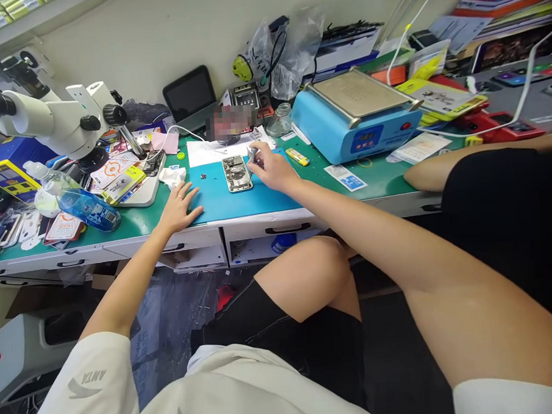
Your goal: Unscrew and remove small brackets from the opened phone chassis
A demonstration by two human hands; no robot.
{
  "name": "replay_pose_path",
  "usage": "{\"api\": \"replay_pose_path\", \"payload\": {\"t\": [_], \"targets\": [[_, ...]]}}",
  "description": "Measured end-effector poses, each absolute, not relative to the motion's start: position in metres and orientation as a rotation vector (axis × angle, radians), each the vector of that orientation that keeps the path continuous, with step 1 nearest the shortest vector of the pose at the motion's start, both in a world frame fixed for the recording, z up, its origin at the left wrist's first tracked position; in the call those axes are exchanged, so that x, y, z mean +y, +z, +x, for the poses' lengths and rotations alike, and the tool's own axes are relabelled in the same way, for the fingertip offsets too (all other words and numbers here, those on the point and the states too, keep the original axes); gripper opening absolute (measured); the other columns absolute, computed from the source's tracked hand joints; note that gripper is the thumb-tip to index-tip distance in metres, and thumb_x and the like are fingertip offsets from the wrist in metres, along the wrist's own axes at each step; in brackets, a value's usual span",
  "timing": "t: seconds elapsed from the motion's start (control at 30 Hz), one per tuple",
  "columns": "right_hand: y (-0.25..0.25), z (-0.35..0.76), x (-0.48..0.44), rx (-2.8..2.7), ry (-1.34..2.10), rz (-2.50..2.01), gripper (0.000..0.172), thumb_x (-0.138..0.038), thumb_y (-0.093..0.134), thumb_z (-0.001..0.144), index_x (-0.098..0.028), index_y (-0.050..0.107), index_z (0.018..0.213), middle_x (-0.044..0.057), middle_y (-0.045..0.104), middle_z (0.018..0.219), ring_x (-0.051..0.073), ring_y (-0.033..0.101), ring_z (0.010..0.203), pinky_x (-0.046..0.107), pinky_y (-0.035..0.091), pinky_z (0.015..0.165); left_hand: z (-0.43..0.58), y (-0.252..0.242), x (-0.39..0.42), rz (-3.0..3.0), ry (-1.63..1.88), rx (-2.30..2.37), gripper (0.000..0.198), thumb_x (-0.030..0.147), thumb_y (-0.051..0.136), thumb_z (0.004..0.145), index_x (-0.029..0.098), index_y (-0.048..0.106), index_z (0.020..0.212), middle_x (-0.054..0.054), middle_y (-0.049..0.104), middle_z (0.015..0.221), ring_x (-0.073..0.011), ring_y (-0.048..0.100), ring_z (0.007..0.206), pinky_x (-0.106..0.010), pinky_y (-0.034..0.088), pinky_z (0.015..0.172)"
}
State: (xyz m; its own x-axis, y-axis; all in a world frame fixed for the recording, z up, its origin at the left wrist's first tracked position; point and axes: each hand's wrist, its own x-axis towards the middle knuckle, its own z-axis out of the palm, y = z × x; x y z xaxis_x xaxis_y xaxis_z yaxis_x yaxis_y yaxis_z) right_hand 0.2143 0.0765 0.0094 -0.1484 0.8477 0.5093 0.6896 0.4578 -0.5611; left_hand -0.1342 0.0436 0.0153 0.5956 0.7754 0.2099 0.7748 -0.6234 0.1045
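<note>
An opened phone [237,174] with its inner parts exposed lies on a blue mat [221,206]. At the phone's upper right edge, my right hand [270,168] has its fingers closed round a small silvery tool [252,152], whose lower end is hidden. My left hand [179,206] rests with fingers spread at the mat's left edge, holding nothing. Just beyond it is a crumpled white tissue [172,176]. Some tiny dark parts [203,176] lie on the mat between my left hand and the phone.
A microscope [66,118] and a blue spray bottle [86,203] stand at the left. Right of the mat is a blue heating machine [354,121]. A yellow packet [297,156] lies near the mat's right side. Another person's arm [484,155] reaches in at the right.
</note>
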Motion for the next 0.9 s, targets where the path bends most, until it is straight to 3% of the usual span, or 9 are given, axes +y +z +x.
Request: {"api": "replay_pose_path", "payload": {"t": [0.27, 0.5, 0.67, 0.9], "targets": [[0.017, 0.219, 0.073, -1.939, 0.179, -1.227, 0.044, -0.042, 0.051, 0.095, -0.02, 0.059, 0.132, 0.01, 0.077, 0.108, 0.027, 0.073, 0.096, 0.039, 0.058, 0.083, -0.133, 0.016, 0.046, 2.798, 0.366, 1.332, 0.069, 0.06, 0.042, 0.102, 0.016, 0.045, 0.155, -0.016, 0.034, 0.166, -0.0357, 0.019, 0.159, -0.059, 0.019, 0.13], [0.015, 0.226, 0.085, -1.872, 0.003, -1.143, 0.044, -0.046, 0.041, 0.101, -0.018, 0.069, 0.12, 0.011, 0.078, 0.111, 0.024, 0.074, 0.096, 0.037, 0.059, 0.085, -0.116, 0.018, 0.05, 2.809, 0.266, 1.238, 0.067, 0.058, 0.034, 0.105, 0.017, 0.042, 0.158, -0.016, 0.03, 0.168, -0.0377, 0.014, 0.16, -0.06, 0.015, 0.13], [0.012, 0.221, 0.09, -1.806, -0.054, -1.077, 0.04, -0.044, 0.043, 0.101, -0.018, 0.071, 0.113, 0.009, 0.079, 0.1, 0.02, 0.074, 0.08, 0.032, 0.059, 0.077, -0.102, 0.021, 0.056, 2.811, 0.18, 1.182, 0.067, 0.057, 0.027, 0.107, 0.019, 0.033, 0.162, -0.014, 0.023, 0.171, -0.0369, 0.011, 0.161, -0.063, 0.012, 0.129], [0.011, 0.212, 0.107, -1.852, -0.006, -1.1, 0.031, -0.04, 0.047, 0.099, -0.023, 0.071, 0.109, 0.005, 0.079, 0.096, 0.019, 0.074, 0.077, 0.032, 0.061, 0.076, -0.102, 0.028, 0.055, 2.803, 0.168, 1.111, 0.063, 0.049, 0.032, 0.108, 0.023, 0.024, 0.165, -0.013, 0.022, 0.172, -0.036, 0.009, 0.161, -0.063, 0.014, 0.13]]}}
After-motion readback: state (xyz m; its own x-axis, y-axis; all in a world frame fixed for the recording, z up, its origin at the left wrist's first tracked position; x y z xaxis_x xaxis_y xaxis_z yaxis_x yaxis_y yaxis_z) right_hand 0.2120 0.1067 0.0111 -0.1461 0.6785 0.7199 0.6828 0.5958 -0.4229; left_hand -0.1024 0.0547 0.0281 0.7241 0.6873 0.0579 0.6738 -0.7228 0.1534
